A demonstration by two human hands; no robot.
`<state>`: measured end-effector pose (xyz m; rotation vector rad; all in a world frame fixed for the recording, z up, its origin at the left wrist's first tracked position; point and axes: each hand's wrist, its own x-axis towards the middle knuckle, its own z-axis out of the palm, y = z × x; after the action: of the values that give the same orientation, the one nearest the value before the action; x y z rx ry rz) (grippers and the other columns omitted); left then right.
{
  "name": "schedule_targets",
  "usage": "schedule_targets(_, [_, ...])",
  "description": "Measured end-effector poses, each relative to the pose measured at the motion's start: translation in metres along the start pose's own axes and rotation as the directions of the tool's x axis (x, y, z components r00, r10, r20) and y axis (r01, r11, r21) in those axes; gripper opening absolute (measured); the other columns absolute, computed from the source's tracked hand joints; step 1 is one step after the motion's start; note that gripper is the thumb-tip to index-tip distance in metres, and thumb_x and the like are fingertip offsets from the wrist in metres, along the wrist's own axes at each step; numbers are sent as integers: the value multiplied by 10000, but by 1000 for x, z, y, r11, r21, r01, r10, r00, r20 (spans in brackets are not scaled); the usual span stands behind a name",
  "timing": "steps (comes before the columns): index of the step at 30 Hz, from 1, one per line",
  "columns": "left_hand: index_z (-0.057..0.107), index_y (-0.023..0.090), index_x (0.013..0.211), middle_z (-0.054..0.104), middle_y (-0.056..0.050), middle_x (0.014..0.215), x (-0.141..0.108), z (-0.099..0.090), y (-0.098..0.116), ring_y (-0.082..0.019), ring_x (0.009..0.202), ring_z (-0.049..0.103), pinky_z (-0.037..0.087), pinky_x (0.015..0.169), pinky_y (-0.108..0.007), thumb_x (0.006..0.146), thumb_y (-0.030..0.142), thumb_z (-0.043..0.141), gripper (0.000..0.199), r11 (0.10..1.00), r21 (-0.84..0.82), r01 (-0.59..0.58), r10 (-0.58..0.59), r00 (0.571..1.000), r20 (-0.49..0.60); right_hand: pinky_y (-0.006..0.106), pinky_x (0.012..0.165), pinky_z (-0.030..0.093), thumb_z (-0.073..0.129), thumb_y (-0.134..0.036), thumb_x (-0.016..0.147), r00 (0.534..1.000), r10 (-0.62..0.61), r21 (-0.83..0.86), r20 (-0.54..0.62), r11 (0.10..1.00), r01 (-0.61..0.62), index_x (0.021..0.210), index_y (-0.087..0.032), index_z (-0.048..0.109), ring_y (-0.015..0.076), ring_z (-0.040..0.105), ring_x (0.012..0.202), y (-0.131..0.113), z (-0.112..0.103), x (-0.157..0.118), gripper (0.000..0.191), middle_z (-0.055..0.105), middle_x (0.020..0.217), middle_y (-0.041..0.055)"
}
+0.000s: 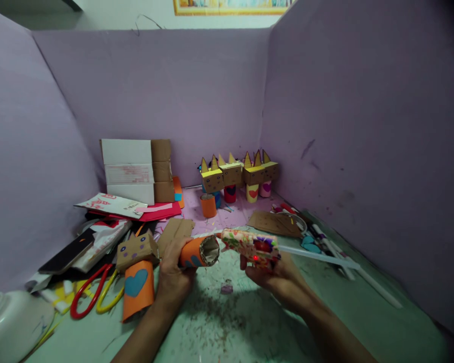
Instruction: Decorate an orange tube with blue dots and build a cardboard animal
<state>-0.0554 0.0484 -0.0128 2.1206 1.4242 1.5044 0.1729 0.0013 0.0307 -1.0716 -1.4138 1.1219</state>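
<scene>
My left hand [176, 275] is closed around an orange cardboard tube [192, 253] with blue shapes on its side, its open end turned to the right. In my right hand [274, 277] is a flower-patterned glue gun [249, 247] with a small red light lit; its nozzle points left, close to the tube's rim. From the gun's back a long translucent glue stick [321, 257] sticks out to the right. Left of my left hand are a cardboard box head [138, 249] with drawn eyes and an orange paper body [138, 290] bearing a blue heart.
Several eared cardboard figures [231, 174] stand at the back, near a short orange tube [208, 206]. Red-handled scissors [91, 292], papers [113, 205] and a white jar [15, 322] crowd the left. Flat cardboard [276, 223] and markers [331, 252] lie right, beside the purple wall [363, 126].
</scene>
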Motion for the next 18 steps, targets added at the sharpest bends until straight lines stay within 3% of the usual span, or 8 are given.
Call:
schedule_targets(6, [615,192,1032,676,-50,971,0,-1,0,-233,903,624,496,821,-359,674,102,597,370,1000,28,-4,4,999,-32,239,514,350,615,-286,672,998,28,-42,50,999,-26,776,-170,652,124,432,570,-3,-5,1,160,557,708,5])
schedule_targets(11, [612,205,1029,668,-50,971,0,-1,3,-229,899,623,494,822,-357,684,103,575,361,999,32,-43,45,998,-40,242,541,355,604,-252,638,995,24,-74,96,997,-17,729,-163,620,144,456,628,-4,-2,2,128,553,693,13])
schedule_targets(18, [609,211,1022,660,-53,978,0,0,1,-240,921,613,489,820,-368,660,70,534,396,992,84,-91,95,994,-49,260,550,339,592,-227,630,997,70,-119,38,991,-65,673,-194,566,143,407,605,5,1,3,60,481,636,-10])
